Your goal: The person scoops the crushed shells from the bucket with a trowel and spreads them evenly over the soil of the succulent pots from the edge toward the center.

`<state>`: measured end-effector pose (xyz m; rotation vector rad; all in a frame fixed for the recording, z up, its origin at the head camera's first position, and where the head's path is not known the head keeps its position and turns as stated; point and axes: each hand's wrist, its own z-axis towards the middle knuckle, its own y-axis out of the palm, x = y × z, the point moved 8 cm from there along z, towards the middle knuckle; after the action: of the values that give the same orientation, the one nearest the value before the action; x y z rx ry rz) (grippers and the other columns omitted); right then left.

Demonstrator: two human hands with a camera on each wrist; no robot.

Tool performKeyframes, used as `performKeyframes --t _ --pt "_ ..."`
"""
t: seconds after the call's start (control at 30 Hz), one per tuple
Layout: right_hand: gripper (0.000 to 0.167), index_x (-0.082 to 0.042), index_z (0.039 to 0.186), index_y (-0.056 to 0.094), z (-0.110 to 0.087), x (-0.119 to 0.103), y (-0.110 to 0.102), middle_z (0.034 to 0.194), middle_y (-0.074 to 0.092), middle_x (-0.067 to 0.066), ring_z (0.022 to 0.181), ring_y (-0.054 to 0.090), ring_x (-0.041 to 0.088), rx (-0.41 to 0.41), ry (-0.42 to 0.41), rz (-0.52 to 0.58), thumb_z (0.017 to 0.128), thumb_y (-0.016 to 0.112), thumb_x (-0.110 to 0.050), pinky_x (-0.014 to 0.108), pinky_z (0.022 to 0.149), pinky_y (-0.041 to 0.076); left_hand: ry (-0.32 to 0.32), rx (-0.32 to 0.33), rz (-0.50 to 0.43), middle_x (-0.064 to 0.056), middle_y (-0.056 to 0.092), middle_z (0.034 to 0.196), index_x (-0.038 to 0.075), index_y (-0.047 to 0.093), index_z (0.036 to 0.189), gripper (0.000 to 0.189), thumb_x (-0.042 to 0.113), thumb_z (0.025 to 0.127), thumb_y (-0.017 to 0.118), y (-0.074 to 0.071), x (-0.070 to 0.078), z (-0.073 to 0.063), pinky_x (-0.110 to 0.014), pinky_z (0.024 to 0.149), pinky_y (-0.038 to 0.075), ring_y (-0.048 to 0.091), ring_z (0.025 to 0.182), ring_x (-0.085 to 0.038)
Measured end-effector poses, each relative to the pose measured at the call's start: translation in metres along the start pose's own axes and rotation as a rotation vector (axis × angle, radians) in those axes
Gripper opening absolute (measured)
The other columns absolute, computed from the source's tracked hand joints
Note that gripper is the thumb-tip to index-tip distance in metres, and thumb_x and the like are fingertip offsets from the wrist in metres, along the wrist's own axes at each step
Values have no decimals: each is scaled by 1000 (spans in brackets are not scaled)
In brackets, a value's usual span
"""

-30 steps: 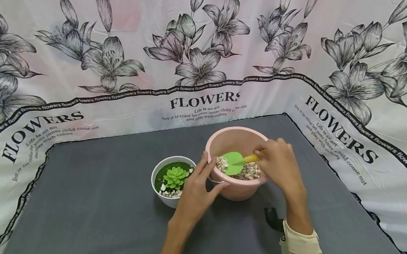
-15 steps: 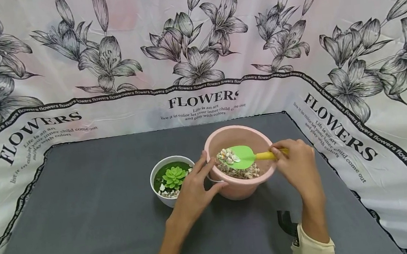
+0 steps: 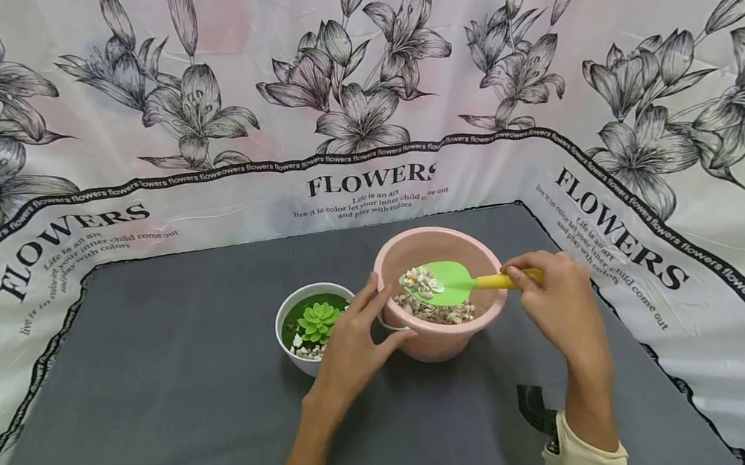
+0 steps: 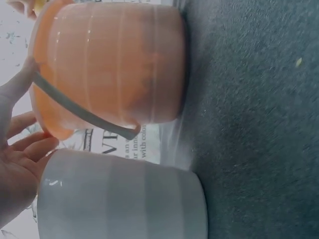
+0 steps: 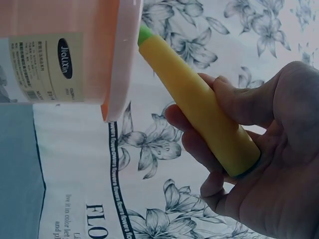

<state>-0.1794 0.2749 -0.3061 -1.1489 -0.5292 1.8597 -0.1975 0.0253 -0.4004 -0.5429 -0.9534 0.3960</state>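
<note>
My right hand point(image 3: 561, 300) grips the yellow handle of a toy shovel point(image 3: 451, 282) with a green blade. The blade carries small pale pebbles point(image 3: 423, 282) and lies level over the opening of a pink bucket point(image 3: 440, 346). In the right wrist view, the handle point(image 5: 199, 104) slants up past the bucket's rim, fingers and thumb round it. My left hand point(image 3: 350, 347) holds the bucket's left rim, thumb in front and fingers further round. Beside that hand stands a white pot point(image 3: 301, 367) with a green succulent point(image 3: 319, 321), partly hidden by the hand.
More pebbles point(image 3: 444, 314) lie inside the bucket. Its grey carrying handle point(image 4: 84, 112) hangs down the side in the left wrist view. A dark grey cloth point(image 3: 178, 386) covers the table, with a flower-printed sheet point(image 3: 208, 203) behind and at both sides.
The shovel has risen out of the pebbles with a load on its blade and moved right, along with my right hand. My left hand stays at the bucket's rim.
</note>
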Motion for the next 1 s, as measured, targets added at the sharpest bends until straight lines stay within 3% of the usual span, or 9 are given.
performKeyframes --t 0.2,0.37,0.57,0.73,0.93,1.0 --pt "11 -1 99 82 -1 -3 1 94 79 18 82 58 27 2 -14 0 95 72 -2 34 72 39 -27 -32 -7 -14 41 168 14 46 159 81 40 90 82 -2 -3 -3 -50 118 48 47 152 -32" --pt "11 -3 100 82 -2 -6 0 96 79 18 85 57 27 10 -2 18 95 72 -3 35 74 39 -88 4 17 -10 40 169 13 46 159 82 40 90 81 -18 -10 -9 -52 121 44 40 157 -28" --pt "11 -5 101 82 -2 -12 -2 95 78 16 83 55 23 27 -2 40 95 73 -3 29 71 38 -93 51 53 -14 38 169 11 45 159 84 42 90 81 -37 -18 -14 -57 118 46 38 157 -35" --pt "10 -7 98 83 -2 -20 1 91 79 13 77 52 16 39 -47 65 93 75 -3 23 67 37 -153 69 52 -14 35 171 13 41 161 86 41 90 81 -48 -33 -20 -61 118 45 37 157 -38" --pt "10 -8 97 83 -1 -33 9 89 78 11 77 51 17 -8 -65 97 94 75 -4 26 66 39 -220 89 69 -17 31 171 14 38 163 90 40 90 83 -62 -52 -31 -66 127 29 29 160 -41" --pt "10 -8 96 82 0 -38 14 87 77 10 76 51 17 -31 -76 104 94 74 -3 27 66 39 -247 92 74 -18 30 172 14 38 163 91 40 89 84 -65 -59 -36 -67 126 29 30 159 -43"
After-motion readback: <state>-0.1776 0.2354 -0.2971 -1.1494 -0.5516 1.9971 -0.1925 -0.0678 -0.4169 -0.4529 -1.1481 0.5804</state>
